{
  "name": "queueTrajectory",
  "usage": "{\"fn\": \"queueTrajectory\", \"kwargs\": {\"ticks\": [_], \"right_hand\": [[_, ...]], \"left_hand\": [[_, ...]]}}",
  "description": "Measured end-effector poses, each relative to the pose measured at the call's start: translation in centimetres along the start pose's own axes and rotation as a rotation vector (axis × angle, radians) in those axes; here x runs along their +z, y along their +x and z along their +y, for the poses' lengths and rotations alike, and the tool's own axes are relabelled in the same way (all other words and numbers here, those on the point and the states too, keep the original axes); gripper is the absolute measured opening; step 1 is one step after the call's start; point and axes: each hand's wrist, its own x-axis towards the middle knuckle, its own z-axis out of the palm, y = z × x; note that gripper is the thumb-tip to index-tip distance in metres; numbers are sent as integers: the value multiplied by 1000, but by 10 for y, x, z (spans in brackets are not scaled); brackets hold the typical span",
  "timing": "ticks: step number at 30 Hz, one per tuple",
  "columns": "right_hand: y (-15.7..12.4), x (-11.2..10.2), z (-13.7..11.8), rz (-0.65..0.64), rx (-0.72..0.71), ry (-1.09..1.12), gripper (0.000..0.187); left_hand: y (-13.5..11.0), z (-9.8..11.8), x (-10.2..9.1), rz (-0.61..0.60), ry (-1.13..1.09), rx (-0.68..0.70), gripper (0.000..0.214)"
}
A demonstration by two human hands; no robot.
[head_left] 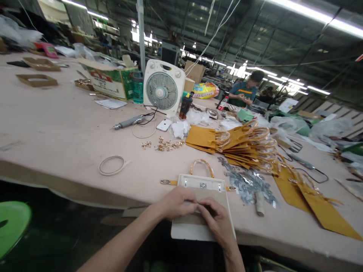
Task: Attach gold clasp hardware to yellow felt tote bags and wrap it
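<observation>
A white-backed bag panel (181, 229) lies at the table's front edge, its lower part jutting past the edge. An amber handle (211, 168) arches from its far side, and a strap with a metal fitting (166, 182) sticks out on the left. Over the panel, my left hand (180, 203) and my right hand (217, 217) meet with their fingertips pinched together. Whatever sits between the fingertips is too small or hidden to name. Small metal fittings (203, 185) show along the panel's upper strip.
Right of the panel are a heap of grey metal pieces (252, 183), a short roll (259, 204) and stacked mustard bag panels (244, 147). Gold hardware (163, 144), an electric screwdriver (129, 122), a phone (164, 124) and a fan (163, 87) lie beyond. A co-worker (242, 92) is at the far side.
</observation>
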Motion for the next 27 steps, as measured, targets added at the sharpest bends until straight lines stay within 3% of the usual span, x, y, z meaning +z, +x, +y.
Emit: {"fn": "queueTrajectory", "kwargs": {"ticks": [7,9,13,22,27], "right_hand": [[1,0,1,36,13,-10,17],[1,1,2,39,16,-12,16],[0,3,4,38,3,-22,16],[-2,8,5,62,-40,-38,13],[-2,12,8,63,-76,-67,12]], "left_hand": [[1,10,-3,43,45,-100,20],[1,11,-4,61,-9,-139,29],[2,8,-5,17,-30,-85,19],[6,3,-6,-84,-17,-74,26],[9,0,-3,-50,-93,-105,28]]}}
